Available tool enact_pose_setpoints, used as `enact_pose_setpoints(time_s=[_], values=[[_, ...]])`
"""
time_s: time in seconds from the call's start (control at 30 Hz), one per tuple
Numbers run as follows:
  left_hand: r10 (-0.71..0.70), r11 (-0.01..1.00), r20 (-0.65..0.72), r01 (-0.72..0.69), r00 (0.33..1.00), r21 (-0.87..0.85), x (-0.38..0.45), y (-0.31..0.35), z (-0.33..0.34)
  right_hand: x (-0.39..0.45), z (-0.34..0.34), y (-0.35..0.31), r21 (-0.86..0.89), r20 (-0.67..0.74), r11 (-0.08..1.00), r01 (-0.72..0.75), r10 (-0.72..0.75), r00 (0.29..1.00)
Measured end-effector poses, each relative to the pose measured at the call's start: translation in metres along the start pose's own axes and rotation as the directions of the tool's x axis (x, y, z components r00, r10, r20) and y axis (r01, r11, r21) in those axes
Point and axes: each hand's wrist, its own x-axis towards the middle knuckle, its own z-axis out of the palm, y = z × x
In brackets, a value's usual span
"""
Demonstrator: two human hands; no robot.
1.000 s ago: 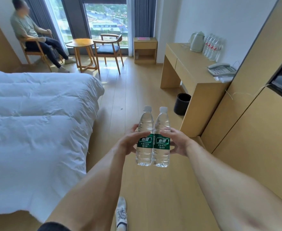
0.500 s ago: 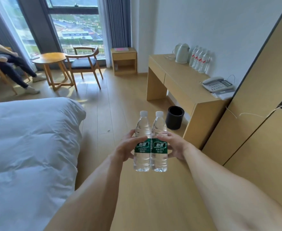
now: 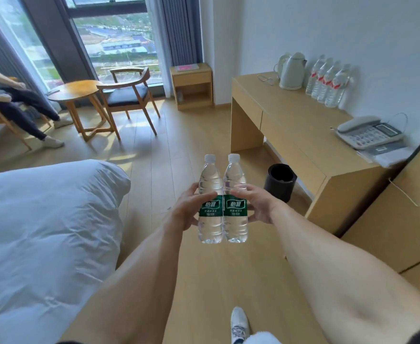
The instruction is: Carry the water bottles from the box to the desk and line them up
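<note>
Two clear water bottles with green labels and white caps stand upright side by side in front of me, pressed together. My left hand (image 3: 190,209) grips the left bottle (image 3: 210,202) and my right hand (image 3: 256,207) grips the right bottle (image 3: 235,202). The wooden desk (image 3: 293,130) stands ahead on the right against the wall. Several red-labelled bottles (image 3: 328,81) are lined up at its back by the wall. The box is not in view.
On the desk are a kettle (image 3: 292,70) and a telephone (image 3: 369,131). A black bin (image 3: 279,182) stands on the floor beside the desk. A white bed (image 3: 42,219) fills the left. A chair (image 3: 129,95), round table (image 3: 80,95) and a seated person (image 3: 10,100) are by the window.
I have moved forward through the room; the desk is closer and larger. Both hands keep the same hold on the two bottles.
</note>
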Motion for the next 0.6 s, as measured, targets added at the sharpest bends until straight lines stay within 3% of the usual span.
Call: enact_pose_setpoints(time_s=[0.33,0.6], values=[[0.025,0.999,-0.013,-0.025,1.0,-0.02,0.149,0.091,-0.004,0.126,-0.056,-0.107,-0.028,0.021,0.999,0.024,-0.023,1.0],[0.015,1.0,0.054,-0.015,0.998,-0.009,0.261,0.133,-0.006,0.214,-0.093,-0.15,-0.01,-0.059,0.999,0.034,-0.035,0.998]])
